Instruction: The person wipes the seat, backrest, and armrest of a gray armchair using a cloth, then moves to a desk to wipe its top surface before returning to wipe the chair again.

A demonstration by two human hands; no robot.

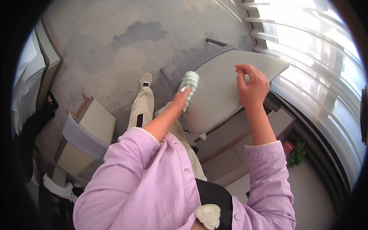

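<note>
A green-and-white patterned cloth (pixel 192 83) is bunched in my left hand (pixel 182 99), which holds it against the near left side of an upholstered, light grey chair back or seat cushion (pixel 215 86). My right hand (pixel 253 84) is raised over the right part of the same padded surface. Its fingers are bent, with the thumb and forefinger close together, and nothing shows between them. A stitched seam runs along the cushion's lower edge.
Sheer curtains (pixel 310 54) hang at the right, above a plant (pixel 298 152) in a red pot. A drawer cabinet (pixel 227 155) stands below the cushion. Left is another chair (pixel 97 120). A person's dark-clothed leg (pixel 38 119) shows at the far left. The floor carpet (pixel 109 43) is patterned.
</note>
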